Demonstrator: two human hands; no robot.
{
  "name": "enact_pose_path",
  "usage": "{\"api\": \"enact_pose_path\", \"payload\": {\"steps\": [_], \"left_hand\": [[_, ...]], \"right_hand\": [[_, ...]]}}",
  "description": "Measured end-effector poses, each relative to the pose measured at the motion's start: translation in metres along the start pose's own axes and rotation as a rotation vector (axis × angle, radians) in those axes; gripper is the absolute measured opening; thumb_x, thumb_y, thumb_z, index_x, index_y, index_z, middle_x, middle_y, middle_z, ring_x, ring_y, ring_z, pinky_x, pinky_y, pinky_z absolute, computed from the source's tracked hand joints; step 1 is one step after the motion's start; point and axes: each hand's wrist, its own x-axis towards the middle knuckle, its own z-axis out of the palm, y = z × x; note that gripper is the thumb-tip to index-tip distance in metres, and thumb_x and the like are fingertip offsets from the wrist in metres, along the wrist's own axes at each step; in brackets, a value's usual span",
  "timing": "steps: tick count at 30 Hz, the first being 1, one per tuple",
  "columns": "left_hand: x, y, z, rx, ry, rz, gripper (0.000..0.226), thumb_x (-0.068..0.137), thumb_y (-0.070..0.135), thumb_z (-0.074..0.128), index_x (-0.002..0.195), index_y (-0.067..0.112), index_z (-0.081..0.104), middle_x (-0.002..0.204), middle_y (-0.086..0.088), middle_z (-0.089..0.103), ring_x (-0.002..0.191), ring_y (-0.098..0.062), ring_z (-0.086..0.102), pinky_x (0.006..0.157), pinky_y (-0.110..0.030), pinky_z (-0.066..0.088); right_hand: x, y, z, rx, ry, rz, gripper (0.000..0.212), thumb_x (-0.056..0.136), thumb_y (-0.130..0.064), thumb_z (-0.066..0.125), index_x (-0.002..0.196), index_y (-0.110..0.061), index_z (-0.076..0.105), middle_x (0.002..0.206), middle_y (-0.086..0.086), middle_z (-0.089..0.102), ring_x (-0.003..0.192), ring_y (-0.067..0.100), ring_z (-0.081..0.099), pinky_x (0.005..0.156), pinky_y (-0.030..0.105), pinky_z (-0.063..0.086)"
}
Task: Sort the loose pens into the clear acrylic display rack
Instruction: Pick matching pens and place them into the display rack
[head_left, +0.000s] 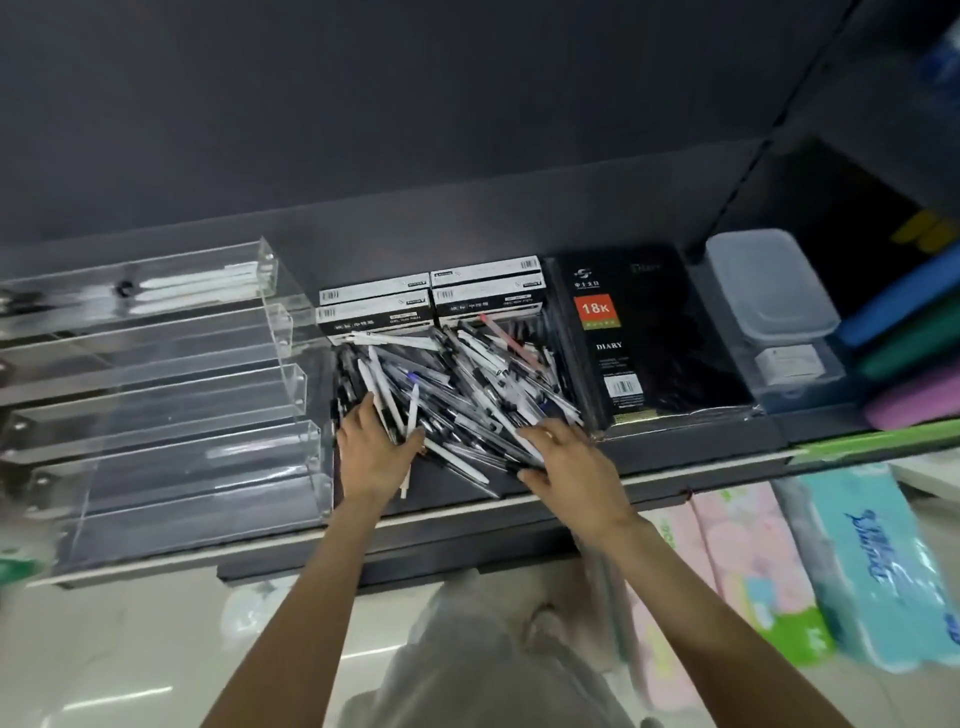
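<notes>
Both hands are in the pen pile (457, 384) on the shelf (571, 499): left hand (376, 441) fingers curled round several pens, right hand (563, 457) fingers spread flat on it. Left of the left fingers stands the five-tier acrylic rack (171, 384); beyond the fingers, four pen boxes (431, 301).

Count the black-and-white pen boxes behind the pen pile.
4: two stacked on the left, two stacked on the right, all against the shelf's back wall. More could be hidden behind or beneath them.
</notes>
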Motion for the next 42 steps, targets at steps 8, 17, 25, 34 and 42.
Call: {"api": "enact_pose_path", "payload": {"steps": [8,17,25,34,42], "left_hand": [[0.021,0.026,0.012,0.048,0.009,-0.106,0.088,0.083,0.031,0.069,0.147,0.001,0.016,0.142,-0.024,0.026,0.132,-0.038,0.027,0.109,-0.041,0.028],[0.037,0.022,0.018,-0.073,0.039,-0.107,0.058,0.087,0.026,0.065,0.131,-0.003,0.04,0.128,-0.024,0.049,0.113,-0.037,0.053,0.092,-0.038,0.043],[0.046,0.023,0.019,-0.153,0.031,-0.144,0.032,0.095,0.016,0.054,0.114,-0.01,0.047,0.097,-0.023,0.062,0.076,-0.032,0.06,0.059,-0.027,0.039],[0.049,0.025,0.022,-0.025,0.087,-0.118,0.038,0.097,0.028,0.052,0.109,-0.007,0.047,0.086,-0.019,0.062,0.06,-0.024,0.053,0.046,-0.024,0.03],[0.055,0.03,0.016,-0.103,0.119,-0.151,0.03,0.087,0.027,0.067,0.09,0.001,0.051,0.074,-0.011,0.058,0.056,-0.018,0.048,0.046,-0.024,0.033]], "right_hand": [[0.043,-0.004,0.017,-0.153,-0.065,-0.221,0.073,0.091,-0.037,0.056,0.149,-0.018,0.016,0.156,0.004,0.013,0.144,0.02,0.008,0.117,0.035,0.01],[0.073,-0.006,0.041,-0.322,-0.031,-0.279,0.078,0.079,-0.051,0.066,0.143,-0.021,0.034,0.154,0.014,0.022,0.143,0.029,0.016,0.114,0.054,0.015],[0.078,0.0,0.041,-0.283,-0.01,-0.304,0.07,0.081,-0.046,0.064,0.141,-0.024,0.035,0.153,0.014,0.024,0.141,0.031,0.021,0.113,0.053,0.018],[0.08,0.004,0.045,-0.279,0.018,-0.308,0.069,0.076,-0.049,0.069,0.134,-0.024,0.042,0.149,0.014,0.032,0.137,0.032,0.03,0.108,0.055,0.029],[0.088,0.004,0.041,-0.299,0.014,-0.38,0.068,0.083,-0.055,0.051,0.142,-0.023,0.036,0.154,0.007,0.022,0.142,0.028,0.019,0.112,0.057,0.02]]}}
